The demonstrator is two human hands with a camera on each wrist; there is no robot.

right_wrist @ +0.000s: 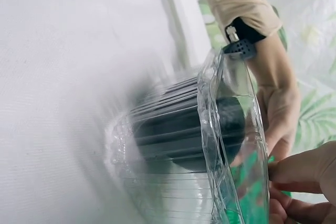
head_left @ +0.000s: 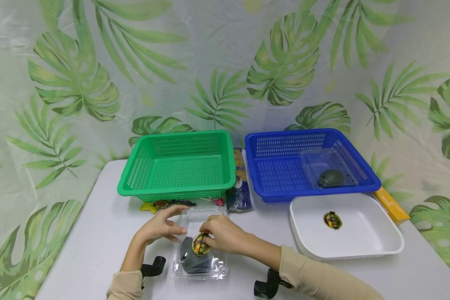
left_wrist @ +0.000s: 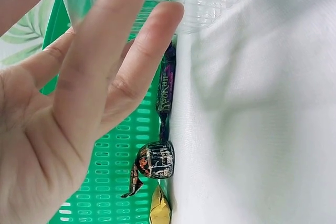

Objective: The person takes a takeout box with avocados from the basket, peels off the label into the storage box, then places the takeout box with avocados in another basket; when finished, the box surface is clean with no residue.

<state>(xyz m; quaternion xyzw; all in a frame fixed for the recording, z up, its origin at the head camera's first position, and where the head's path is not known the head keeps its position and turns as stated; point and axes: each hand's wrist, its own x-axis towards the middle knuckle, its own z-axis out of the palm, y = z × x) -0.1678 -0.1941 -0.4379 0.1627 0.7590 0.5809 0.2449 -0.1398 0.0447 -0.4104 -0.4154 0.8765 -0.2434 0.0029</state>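
A clear plastic lidded box (head_left: 220, 266) lies in front of me, with a dark grey rounded object (head_left: 195, 266) inside. A round black-and-gold sticker (head_left: 200, 245) sits on the lid. My right hand (head_left: 223, 234) curls over the lid and pinches the sticker's upper right edge between thumb and finger. At the box's far left corner my left hand (head_left: 161, 225) rests with index finger and thumb spread along the rim. In the left wrist view its fingers (left_wrist: 152, 51) are mostly straight against the clear plastic.
Behind stand a green basket (head_left: 176, 194) and a blue basket (head_left: 281, 193), the blue one holding another clear box (head_left: 311, 160). Wrapped candies (head_left: 150, 207), a lollipop (head_left: 218, 202) and a blue-gold packet (head_left: 240, 198) lie near. A white tray (head_left: 311, 239) with a similar sticker (head_left: 333, 220) and an orange carton (head_left: 391, 206) stand right.
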